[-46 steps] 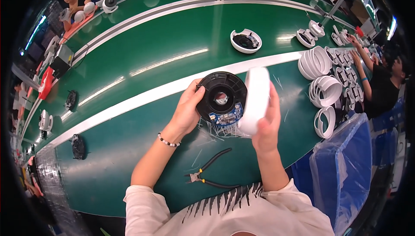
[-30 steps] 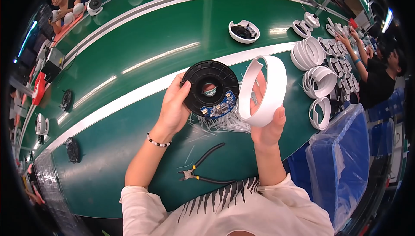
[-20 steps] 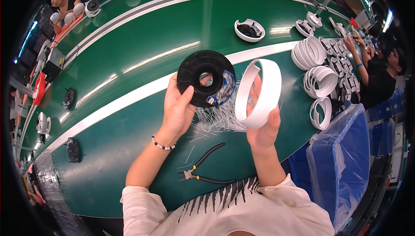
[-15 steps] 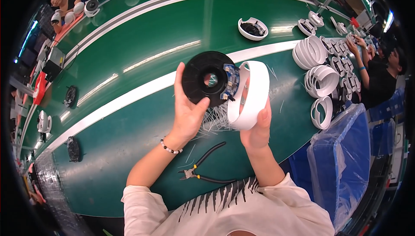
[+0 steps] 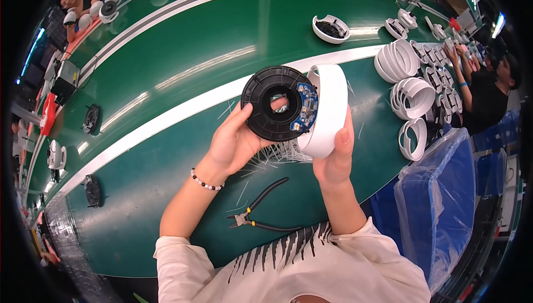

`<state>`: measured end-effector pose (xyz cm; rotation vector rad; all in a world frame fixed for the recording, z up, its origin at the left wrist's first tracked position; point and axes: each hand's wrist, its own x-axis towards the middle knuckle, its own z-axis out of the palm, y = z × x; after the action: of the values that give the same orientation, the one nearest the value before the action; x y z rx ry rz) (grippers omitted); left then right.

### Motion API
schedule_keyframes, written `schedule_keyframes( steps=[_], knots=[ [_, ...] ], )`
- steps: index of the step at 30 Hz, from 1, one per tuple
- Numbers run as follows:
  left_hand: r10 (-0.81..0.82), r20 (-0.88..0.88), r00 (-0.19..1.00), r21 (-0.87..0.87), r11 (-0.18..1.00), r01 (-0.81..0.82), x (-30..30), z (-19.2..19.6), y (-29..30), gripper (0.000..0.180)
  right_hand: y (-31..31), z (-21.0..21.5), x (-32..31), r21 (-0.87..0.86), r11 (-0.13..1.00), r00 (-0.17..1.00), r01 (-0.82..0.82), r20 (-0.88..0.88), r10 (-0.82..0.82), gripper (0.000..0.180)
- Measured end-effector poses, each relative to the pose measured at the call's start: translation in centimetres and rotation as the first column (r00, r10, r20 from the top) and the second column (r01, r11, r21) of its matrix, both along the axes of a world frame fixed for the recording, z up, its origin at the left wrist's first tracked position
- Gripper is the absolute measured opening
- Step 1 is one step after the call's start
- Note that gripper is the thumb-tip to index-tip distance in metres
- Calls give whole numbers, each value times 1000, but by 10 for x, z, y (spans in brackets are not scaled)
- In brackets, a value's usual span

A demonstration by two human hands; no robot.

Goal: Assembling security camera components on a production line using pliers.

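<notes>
My left hand [image 5: 230, 139] grips a round black plastic disc [image 5: 258, 108] by its left edge, thumb on the face. The disc has a hole at its centre, through which a fingertip shows. On its right side sits a small blue circuit board [image 5: 307, 108]. My right hand [image 5: 336, 158] is closed round a white plastic ring-shaped housing [image 5: 333, 106], its thumb on the outside. The disc's right edge meets the opening of the housing; whether it is seated there I cannot tell. Below my hands lie diagonal cutters [image 5: 261, 208] with black handles, jaws apart.
Thin white cut strips [image 5: 277, 156] are heaped behind my hands. White ring housings [image 5: 400, 64] stand stacked at the right, beside a blue plastic-lined bin [image 5: 438, 192]. Across the green conveyor [image 5: 211, 36] lies a white housing with a black insert [image 5: 331, 29]. Co-workers sit at far left and right.
The black disc has moved right and turned, so its board now lies against the housing's opening. My left hand has shifted its grip, thumb now higher on the disc's face.
</notes>
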<state>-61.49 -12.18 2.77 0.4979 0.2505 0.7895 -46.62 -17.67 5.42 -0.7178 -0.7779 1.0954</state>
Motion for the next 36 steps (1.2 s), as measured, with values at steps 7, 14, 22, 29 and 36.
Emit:
schedule_keyframes(
  steps=[7, 14, 22, 29, 36],
  knots=[
    [202, -89, 975, 227, 958, -177, 6, -4, -7, 46, 2, -8, -1, 71, 996, 990, 63, 118, -71, 106],
    [-141, 298, 944, 146, 984, 100, -8, -21, -8, 70, 2, -12, -11, 338, 941, 623, -11, 739, -257, 123],
    [60, 23, 998, -16, 998, -60, 7, -2, 0, 62, 2, -17, -11, 246, 969, 546, 19, 810, -216, 124],
    [103, 60, 993, -109, 989, -96, 0, -9, -3, 52, 1, -12, -11, 196, 979, 502, -53, 853, -143, 127],
    [138, 97, 986, -121, 985, -126, 4, -5, -5, 56, -3, -3, -19, 275, 961, 314, -1, 913, -261, 119]
  ],
)
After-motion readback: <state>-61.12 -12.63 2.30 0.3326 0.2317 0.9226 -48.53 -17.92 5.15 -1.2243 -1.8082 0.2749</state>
